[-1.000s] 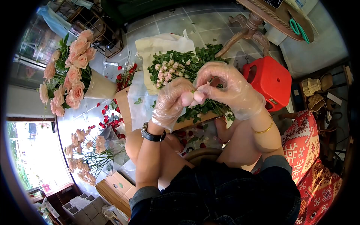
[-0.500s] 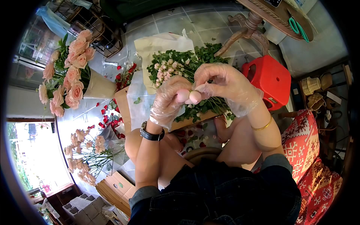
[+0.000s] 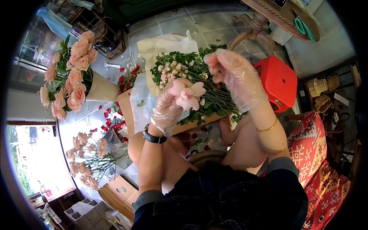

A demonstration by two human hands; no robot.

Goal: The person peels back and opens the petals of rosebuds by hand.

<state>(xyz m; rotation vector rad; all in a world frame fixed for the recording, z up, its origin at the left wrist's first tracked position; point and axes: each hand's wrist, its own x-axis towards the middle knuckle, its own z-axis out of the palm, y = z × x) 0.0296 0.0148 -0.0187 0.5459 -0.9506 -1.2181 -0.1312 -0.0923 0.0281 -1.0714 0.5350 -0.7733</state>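
Observation:
My left hand (image 3: 166,111), in a clear plastic glove, is closed round the base of a pink flower (image 3: 187,94). Its broad outer petals spread around a small closed centre, and its stem is hidden. To the right and higher, my right hand (image 3: 234,74), gloved too, is raised away from the flower. Its fingers are bent with a gap to the thumb, and I make out nothing held in them. Behind both hands lies a pile of small pale pink roses (image 3: 172,71) with long green stems (image 3: 220,97) on paper.
A bucket (image 3: 102,87) of large pink roses (image 3: 78,92) stands at left, with peach roses (image 3: 82,161) below. Red petals (image 3: 109,123) litter the floor. At right are a red stool (image 3: 281,80), a patterned chair (image 3: 308,149) and a table (image 3: 264,11) bearing green-handled scissors (image 3: 304,30).
My right hand has moved up and right, away from the flower. My left hand still grips the flower, whose petals now face up, spread open, where two rounded pink shapes showed before.

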